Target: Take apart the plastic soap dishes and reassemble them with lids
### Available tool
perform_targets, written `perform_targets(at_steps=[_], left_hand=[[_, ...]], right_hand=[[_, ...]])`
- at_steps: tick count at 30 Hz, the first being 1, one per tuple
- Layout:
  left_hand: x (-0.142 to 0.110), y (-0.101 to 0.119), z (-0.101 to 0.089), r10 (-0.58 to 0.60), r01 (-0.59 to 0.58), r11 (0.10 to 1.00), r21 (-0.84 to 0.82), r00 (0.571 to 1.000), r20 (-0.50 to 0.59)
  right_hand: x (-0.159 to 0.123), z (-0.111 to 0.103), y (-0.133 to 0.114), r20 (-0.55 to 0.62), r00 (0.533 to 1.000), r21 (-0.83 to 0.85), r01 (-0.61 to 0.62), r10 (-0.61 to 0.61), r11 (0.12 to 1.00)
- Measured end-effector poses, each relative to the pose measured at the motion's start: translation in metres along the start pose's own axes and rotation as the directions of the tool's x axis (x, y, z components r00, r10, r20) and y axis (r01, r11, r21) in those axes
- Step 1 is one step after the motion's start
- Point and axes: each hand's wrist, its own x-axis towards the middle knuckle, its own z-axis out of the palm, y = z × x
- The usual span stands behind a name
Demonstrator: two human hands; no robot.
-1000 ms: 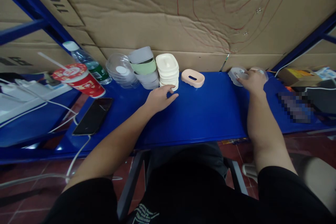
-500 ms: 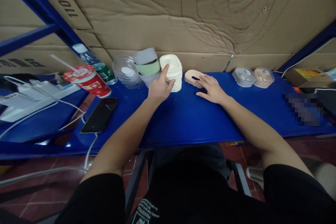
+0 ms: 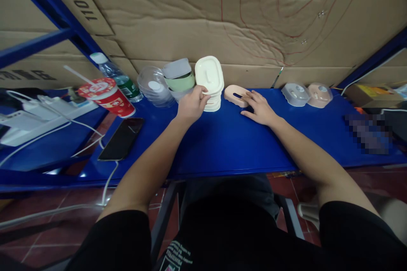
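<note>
My left hand [image 3: 191,103] pinches the near edge of a cream lid [image 3: 209,74] and tilts it up off the cream stack [image 3: 213,103] at the back of the blue shelf [image 3: 229,139]. Resting flat on the shelf, my right hand [image 3: 260,108] has its fingers spread and touches the near side of a pink soap-dish piece [image 3: 234,93]. Left of the cream stack stands a stack of grey and green dishes [image 3: 178,77], then clear lids [image 3: 154,86].
A grey covered dish [image 3: 294,93] and a pink covered dish [image 3: 319,94] sit at the back right. At left are a red paper cup with straw [image 3: 106,98], a water bottle [image 3: 114,75], a black phone [image 3: 121,138] on a white cable, and power strips [image 3: 32,114]. Cardboard lines the back.
My right hand left the dishes at the back right and came to the pink piece. My left hand rose from the shelf to the cream stack and lifted its top lid.
</note>
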Motion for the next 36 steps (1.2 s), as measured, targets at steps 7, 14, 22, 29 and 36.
perform_targets(at_steps=[7, 14, 22, 29, 36], left_hand=[[-0.030, 0.014, -0.012, 0.323, -0.330, 0.943, -0.044, 0.877, 0.357], [-0.036, 0.027, -0.008, 0.294, -0.303, 0.947, -0.104, 0.695, 0.656], [-0.037, 0.016, -0.001, 0.162, -0.249, 0.965, 0.082, 0.813, 0.559], [-0.037, 0.019, -0.004, 0.135, -0.198, 0.978, 0.059, 0.828, 0.544], [-0.036, 0.019, -0.011, 0.127, -0.153, 0.988, 0.000, 0.819, 0.560]], right_hand=[[-0.006, -0.023, -0.021, -0.238, 0.961, 0.157, -0.102, 0.138, 0.982], [-0.008, -0.019, -0.011, -0.161, 0.983, 0.082, -0.081, 0.093, 0.993], [-0.005, 0.002, 0.013, -0.029, 0.992, 0.093, -0.120, 0.123, 0.988], [-0.006, -0.009, 0.030, -0.061, 0.963, 0.146, -0.252, 0.263, 0.957], [-0.008, -0.040, 0.009, -0.086, 0.985, 0.290, -0.117, 0.147, 0.950]])
